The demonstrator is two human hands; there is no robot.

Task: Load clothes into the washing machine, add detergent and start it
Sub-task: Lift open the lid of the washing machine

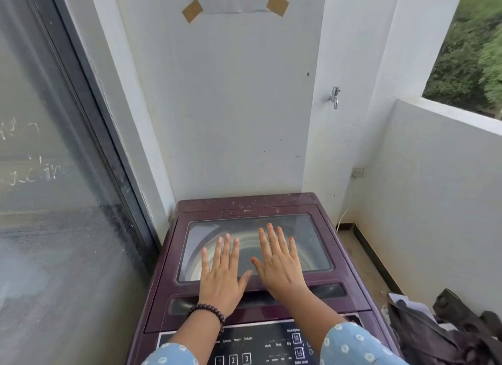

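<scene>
On a balcony corner, I'm watching both hands lying flat on the closed washing machine [252, 277].

Filling the lower middle, the maroon top-loader is standing against the white wall [231, 106], beside the glass door [54, 174], its glass lid [255, 245] shut and the drum showing through. Dark clothes [440, 334] are lying heaped on the floor at its right. My left hand [221, 277] and right hand [279, 264] are resting palm-down on the lid, each grip wide, fingers spread, holding nothing. A beaded bracelet [207, 311] is circling the left wrist.

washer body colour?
Dark maroon-purple washing machine, with a black control panel; head view.
</scene>
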